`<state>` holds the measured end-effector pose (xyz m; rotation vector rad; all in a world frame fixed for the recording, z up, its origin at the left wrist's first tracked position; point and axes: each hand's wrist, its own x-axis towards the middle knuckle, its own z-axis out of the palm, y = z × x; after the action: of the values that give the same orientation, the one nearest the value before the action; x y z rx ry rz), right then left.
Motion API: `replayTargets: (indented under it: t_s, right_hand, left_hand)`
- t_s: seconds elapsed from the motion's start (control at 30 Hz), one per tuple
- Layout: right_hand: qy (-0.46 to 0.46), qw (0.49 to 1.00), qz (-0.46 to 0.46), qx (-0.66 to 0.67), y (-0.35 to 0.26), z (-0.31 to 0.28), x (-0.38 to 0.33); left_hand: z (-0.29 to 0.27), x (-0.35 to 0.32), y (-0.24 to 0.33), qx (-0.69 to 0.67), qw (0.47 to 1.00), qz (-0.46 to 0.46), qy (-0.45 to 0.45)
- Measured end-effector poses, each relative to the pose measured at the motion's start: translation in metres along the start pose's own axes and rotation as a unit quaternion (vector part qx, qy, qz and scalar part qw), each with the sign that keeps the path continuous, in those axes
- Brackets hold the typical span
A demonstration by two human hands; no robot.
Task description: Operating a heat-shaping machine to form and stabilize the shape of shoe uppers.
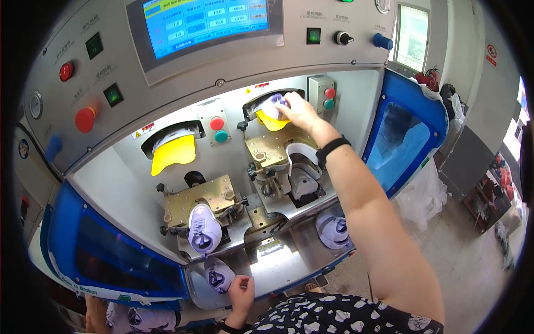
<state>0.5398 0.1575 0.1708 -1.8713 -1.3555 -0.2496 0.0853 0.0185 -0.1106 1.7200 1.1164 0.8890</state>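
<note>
My right hand (302, 113) reaches up to the right-hand slot, its fingers closed on a white-and-lavender shoe (275, 104) over a yellow flap (271, 122). Most of that shoe is hidden by the hand and slot. Low in front, my left hand (241, 291) is curled beside a lavender shoe upper (218, 276) on the metal ledge; what its fingers hold, if anything, is hidden. A pale lavender sneaker (204, 231) sits toe up on the left clamp fixture (200, 201). Another lavender shoe (332, 231) stands at the ledge's right end.
The right fixture (303, 177) has a white curved pad and a metal form. A second yellow flap (174, 155) hangs at the left slot. Blue-framed side panels (397, 139) flank the bay. Below a touchscreen (206, 25) are red and green buttons. More pale shoes (149, 318) lie lower left beside a person's arm.
</note>
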Motion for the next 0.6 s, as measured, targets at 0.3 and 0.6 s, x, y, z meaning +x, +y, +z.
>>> replayTargets:
  t_s: [0.3,0.6]
  right_hand:
    - [0.117,0.983,-0.14,0.002,0.002,-0.009,-0.179]
    - [0.071,0.997,-0.013,0.006,0.034,0.005,-0.317]
  left_hand:
    - [0.048,0.02,0.004,-0.075,0.984,-0.01,-0.16]
    - [0.136,0.065,0.07,-0.281,0.889,-0.149,-0.329]
